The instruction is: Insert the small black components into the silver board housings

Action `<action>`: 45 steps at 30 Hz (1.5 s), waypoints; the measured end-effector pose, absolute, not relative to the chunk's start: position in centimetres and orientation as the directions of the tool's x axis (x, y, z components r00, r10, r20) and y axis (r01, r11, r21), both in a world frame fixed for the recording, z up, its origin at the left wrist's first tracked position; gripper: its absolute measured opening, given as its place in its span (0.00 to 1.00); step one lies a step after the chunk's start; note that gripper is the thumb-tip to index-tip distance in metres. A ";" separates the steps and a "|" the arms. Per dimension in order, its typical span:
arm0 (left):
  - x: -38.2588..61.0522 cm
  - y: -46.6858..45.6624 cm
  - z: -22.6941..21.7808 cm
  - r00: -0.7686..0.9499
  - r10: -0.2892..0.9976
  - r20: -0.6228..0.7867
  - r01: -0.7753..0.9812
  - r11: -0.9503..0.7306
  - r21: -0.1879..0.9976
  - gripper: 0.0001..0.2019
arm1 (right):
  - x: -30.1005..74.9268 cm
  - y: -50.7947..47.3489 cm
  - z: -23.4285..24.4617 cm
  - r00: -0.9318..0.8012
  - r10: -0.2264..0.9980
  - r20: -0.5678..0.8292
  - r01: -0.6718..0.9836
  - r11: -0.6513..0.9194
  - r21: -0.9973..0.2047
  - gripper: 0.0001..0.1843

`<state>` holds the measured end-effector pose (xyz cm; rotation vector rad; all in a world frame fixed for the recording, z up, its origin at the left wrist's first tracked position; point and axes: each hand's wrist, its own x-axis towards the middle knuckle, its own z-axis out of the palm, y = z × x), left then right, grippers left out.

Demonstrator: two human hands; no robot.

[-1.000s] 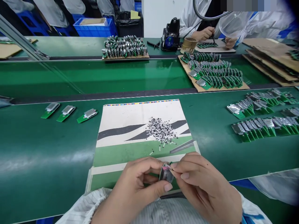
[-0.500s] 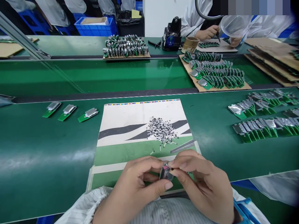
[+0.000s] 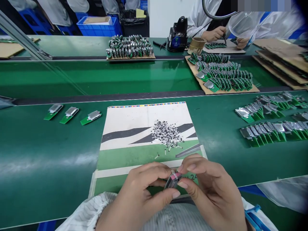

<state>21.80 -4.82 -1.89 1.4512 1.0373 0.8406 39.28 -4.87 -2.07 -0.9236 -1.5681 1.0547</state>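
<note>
While pinched, cell (image 3: 171, 182) (pink end up-right)

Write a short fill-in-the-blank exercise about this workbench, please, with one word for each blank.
The left hand and the right hand pinch one small silver pouch with a ____ patch.
Three silver pouches on green boards lie to the ____ of the printed sheet.
The plastic crate beyond the far belt is ____.
Answers: pink; left; blue.

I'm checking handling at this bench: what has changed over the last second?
The small silver pouch with a pink strip has turned, its pink end swinging toward the right hand; the left hand still grips it too. The pile of tiny black components on the printed mat stayed put.
</note>
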 end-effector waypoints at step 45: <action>15.3 -0.7 -2.0 0.169 0.977 0.128 0.774 -0.213 0.597 0.13 | 44.2 -2.6 -3.9 -0.319 0.934 0.160 0.499 0.309 -0.809 0.09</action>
